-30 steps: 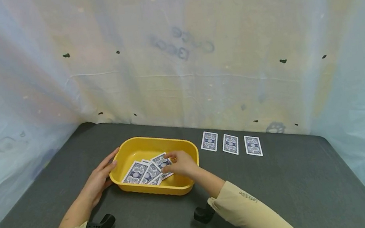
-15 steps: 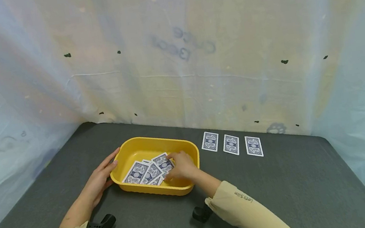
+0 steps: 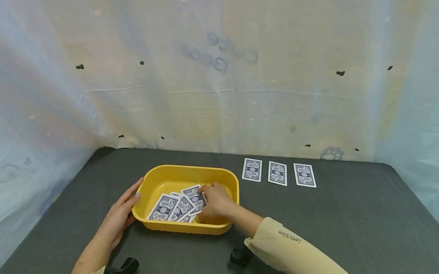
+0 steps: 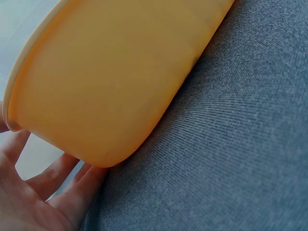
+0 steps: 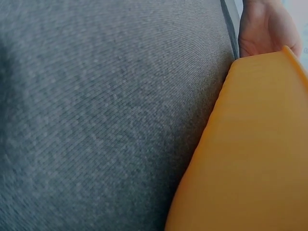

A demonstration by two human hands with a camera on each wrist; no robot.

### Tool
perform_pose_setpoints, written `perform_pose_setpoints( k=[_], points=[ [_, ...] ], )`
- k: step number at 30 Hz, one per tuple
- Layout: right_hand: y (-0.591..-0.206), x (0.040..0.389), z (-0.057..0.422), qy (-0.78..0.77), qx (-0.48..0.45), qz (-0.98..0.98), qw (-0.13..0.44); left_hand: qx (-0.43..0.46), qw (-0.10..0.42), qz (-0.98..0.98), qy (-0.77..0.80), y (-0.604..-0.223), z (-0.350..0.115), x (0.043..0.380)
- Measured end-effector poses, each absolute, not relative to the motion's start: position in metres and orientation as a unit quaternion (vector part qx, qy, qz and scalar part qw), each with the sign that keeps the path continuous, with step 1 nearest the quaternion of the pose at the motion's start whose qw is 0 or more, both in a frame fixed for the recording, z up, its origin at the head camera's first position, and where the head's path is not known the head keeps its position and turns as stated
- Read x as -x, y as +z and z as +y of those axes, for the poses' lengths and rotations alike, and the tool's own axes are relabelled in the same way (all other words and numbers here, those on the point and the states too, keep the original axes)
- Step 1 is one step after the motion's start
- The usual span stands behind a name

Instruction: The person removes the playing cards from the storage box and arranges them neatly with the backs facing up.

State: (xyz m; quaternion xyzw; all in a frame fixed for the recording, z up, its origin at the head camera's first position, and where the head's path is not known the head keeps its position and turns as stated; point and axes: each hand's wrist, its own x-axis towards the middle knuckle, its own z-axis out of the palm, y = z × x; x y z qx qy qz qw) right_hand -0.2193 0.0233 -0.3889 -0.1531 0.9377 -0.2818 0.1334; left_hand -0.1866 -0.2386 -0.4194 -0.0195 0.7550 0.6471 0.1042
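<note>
A yellow plastic tub [image 3: 190, 228] stands on the dark table with several playing cards [image 3: 163, 207] lying face down and overlapping in it. My left hand [image 3: 119, 217] holds the tub's left end, thumb at the rim and fingers along the outside, as the left wrist view also shows. Inside the tub, my right hand [image 3: 216, 202] grips the rightmost playing card [image 3: 195, 199] by its right side; the thumb is largely hidden. The right wrist view shows the tub's outer wall [image 5: 250, 144] and a hand [image 5: 269, 29] at its far end, but not the right fingers.
Right of the tub, three face-down playing cards lie spaced in a row: a left card [image 3: 252, 169], a middle card [image 3: 277, 173] and a right card [image 3: 304, 175]. A pale plastic sheet [image 3: 213, 87] rises behind the grey-black table [image 3: 351, 217] and at both sides.
My right hand has reached lower into the tub, its fingers closing at the rightmost card, which has turned and shifted slightly. The left hand and the tub have stayed put.
</note>
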Motion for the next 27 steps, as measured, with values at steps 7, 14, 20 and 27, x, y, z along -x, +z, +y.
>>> perform_pose_setpoints(
  k=[7,14,20,27],
  points=[
    [-0.3903,0.2197,0.0209,-0.288,0.159,0.936,0.123,0.013,0.103,0.756,0.646,-0.4193,-0.2390,0.1859],
    [-0.3931,0.2209,0.0171,-0.306,0.152,0.933,0.115,0.012,0.104,0.757,0.645,-0.4187,-0.2387,0.1859],
    [-0.3941,0.2225,0.0135,-0.310,0.138,0.933,0.116,0.016,0.102,0.755,0.647,-0.4188,-0.2379,0.1861],
    [-0.3936,0.2232,0.0153,-0.350,0.102,0.922,0.128,0.023,0.099,0.757,0.645,-0.4196,-0.2369,0.1860]
  ],
)
